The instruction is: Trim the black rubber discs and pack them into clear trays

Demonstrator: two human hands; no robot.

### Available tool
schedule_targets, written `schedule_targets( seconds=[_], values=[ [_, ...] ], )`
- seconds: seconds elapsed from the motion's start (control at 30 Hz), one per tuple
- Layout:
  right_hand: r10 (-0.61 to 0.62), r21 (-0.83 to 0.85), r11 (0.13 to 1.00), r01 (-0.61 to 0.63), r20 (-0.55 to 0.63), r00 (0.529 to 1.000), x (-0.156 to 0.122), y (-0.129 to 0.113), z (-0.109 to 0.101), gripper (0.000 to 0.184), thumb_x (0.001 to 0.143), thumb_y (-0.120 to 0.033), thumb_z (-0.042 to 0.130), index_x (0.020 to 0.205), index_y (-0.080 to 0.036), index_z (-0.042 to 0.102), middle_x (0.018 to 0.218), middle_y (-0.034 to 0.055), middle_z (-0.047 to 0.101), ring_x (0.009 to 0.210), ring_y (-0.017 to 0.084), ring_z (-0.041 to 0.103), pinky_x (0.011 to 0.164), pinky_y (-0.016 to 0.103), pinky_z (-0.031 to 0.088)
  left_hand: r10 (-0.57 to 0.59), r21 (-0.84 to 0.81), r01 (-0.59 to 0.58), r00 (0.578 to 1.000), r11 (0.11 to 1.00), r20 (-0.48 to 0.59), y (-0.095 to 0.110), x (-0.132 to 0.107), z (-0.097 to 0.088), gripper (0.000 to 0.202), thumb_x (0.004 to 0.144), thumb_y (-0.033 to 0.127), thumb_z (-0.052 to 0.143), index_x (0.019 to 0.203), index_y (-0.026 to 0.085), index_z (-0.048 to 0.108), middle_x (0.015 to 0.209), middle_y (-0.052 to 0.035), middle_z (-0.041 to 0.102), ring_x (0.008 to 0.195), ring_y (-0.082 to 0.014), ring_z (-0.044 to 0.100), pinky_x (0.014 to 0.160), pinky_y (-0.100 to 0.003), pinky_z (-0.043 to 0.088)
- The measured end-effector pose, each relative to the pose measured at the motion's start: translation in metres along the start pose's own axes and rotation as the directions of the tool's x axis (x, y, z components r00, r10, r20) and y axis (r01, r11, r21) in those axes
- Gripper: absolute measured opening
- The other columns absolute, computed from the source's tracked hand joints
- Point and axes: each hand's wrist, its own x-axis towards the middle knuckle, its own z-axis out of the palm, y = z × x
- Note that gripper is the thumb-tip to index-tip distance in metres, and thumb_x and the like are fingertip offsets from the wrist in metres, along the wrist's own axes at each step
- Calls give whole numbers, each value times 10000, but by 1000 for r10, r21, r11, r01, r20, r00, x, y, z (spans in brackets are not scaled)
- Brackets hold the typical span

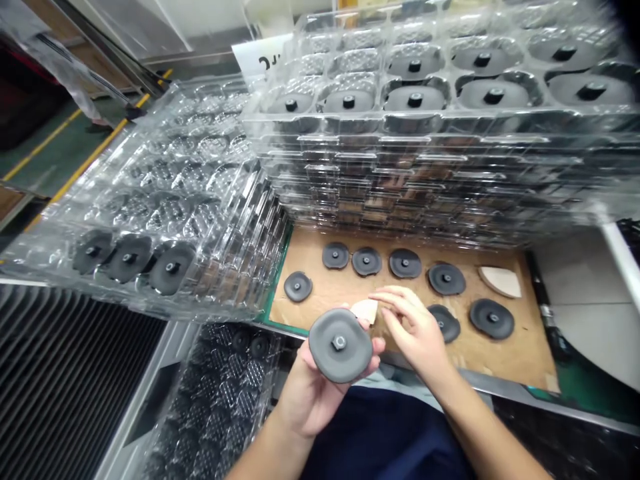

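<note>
My left hand [317, 400] cups a round dark grey rubber disc [341, 345] with a metal bolt at its centre, its face tilted up towards me. My right hand [415, 333] hovers just beyond the disc, its fingertips pinching a pale wedge-shaped pad [365, 310] against the disc's far edge. Several similar discs [367, 261] lie flat on a tan wooden board [525, 360] beyond my hands. A second pale wedge [500, 281] rests at the board's right side.
A tall stack of clear plastic trays [415, 160] holding discs rises behind the board. Another clear tray stack [165, 173] stands to the left, with discs [173, 267] in its near row. More clear trays [225, 393] sit below left. A black ribbed surface [65, 380] lies further left.
</note>
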Motion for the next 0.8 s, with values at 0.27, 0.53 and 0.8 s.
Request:
schedule_targets(
  seconds=[0.27,0.53,0.8],
  values=[
    [-3,75,997,-4,94,996,-19,-13,-9,222,864,-211,482,861,-195,703,840,56,701,813,181,654,737,306,524,383,706,-441,888,554,254,-5,-3,-15,794,764,268,674,1377,485,217,1231,-20,552,1049,-222,593,929,-403,466],
    [62,117,991,-58,-28,998,-34,-28,-34,155,858,-247,550,905,-224,696,875,41,677,804,168,624,653,253,508,317,854,-517,801,-58,507,1,-3,-15,1130,688,87,718,1403,446,-80,1212,-68,517,1113,-235,535,986,-431,403],
    [119,545,795,-265,289,950,-33,-56,-38,161,675,-159,759,816,-233,741,750,7,658,708,127,564,667,229,451,309,899,-437,859,28,408,0,-10,-16,1010,666,179,753,1440,330,122,1214,-98,576,1108,-264,558,971,-399,420]
  ],
)
